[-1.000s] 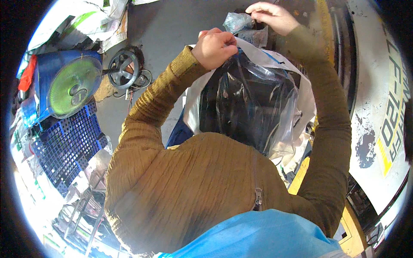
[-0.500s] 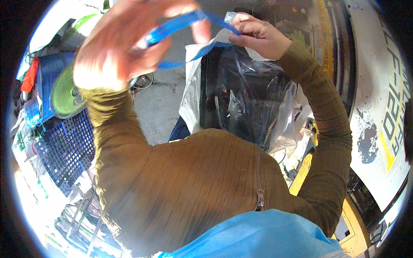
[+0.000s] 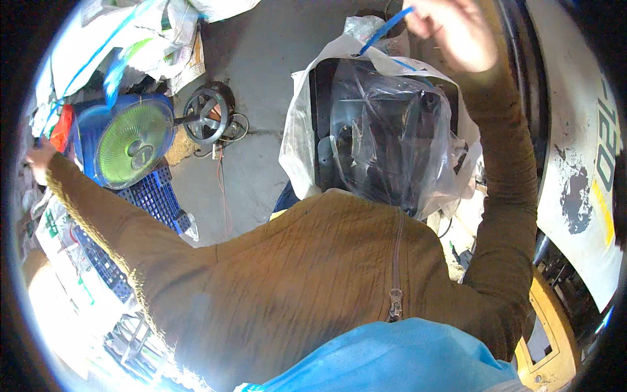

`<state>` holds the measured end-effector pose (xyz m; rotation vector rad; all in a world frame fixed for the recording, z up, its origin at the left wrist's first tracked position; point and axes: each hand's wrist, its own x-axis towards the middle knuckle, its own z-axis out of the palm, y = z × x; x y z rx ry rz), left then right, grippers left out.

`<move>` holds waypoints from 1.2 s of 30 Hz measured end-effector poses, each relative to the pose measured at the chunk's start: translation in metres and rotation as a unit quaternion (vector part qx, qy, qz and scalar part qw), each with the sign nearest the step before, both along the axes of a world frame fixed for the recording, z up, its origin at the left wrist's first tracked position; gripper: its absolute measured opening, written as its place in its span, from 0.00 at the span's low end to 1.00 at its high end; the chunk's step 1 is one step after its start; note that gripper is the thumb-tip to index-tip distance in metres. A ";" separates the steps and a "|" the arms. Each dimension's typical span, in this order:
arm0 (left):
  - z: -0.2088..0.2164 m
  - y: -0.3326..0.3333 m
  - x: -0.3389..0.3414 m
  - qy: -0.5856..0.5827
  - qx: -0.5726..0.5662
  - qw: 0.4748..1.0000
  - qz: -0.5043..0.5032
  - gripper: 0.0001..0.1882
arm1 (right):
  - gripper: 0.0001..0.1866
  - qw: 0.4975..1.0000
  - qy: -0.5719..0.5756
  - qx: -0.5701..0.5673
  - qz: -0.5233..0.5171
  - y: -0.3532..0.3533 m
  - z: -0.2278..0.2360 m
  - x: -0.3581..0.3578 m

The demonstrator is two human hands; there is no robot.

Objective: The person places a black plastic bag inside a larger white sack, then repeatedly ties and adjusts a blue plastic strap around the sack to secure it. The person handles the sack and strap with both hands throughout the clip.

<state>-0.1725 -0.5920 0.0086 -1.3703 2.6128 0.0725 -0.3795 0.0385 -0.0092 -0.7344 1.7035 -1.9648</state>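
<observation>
A blue plastic strip [image 3: 385,31] rises from the rim of a clear plastic bag [image 3: 297,140]. Its upper end is pinched in the fingers of my right hand [image 3: 457,36], which is raised and partly blurred. The bag lines a black container [image 3: 321,117] in front of my body, its edges folded out over the sides. Stretched far to the left, my left hand [image 3: 42,160] is small at the dark rim of the picture, its fingers closed. Another blue strip [image 3: 114,78], loose and looping, runs down to it; the exact grip is hard to make out.
A green-bladed fan [image 3: 134,147] stands on the left beside a blue crate [image 3: 153,196]. Behind it, a wheel-like handle [image 3: 206,116] and cables lie on the grey floor [image 3: 255,98]. White sacks [image 3: 157,46] fill the upper left. A white machine panel [image 3: 575,170] rises close on the right.
My left hand has swung from above the bag far out to the left, with blue strip trailing near it. My right hand has moved up and right, still pinching a strip.
</observation>
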 end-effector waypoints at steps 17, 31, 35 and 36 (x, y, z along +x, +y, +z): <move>-0.108 0.454 -0.119 0.441 0.314 0.697 -0.470 0.12 | 0.12 0.932 0.301 0.130 0.154 -0.071 0.064 0.025; -0.031 0.345 -0.057 0.283 0.195 0.919 -0.192 0.21 | 0.14 0.954 0.124 0.206 0.180 -0.064 0.083 0.008; -0.106 0.434 -0.103 0.364 0.323 0.799 -0.352 0.15 | 0.11 0.951 0.109 0.216 0.194 -0.061 0.085 0.012; -0.121 0.443 -0.112 0.384 0.434 0.751 -0.316 0.16 | 0.11 0.952 0.102 0.219 0.188 -0.055 0.082 0.011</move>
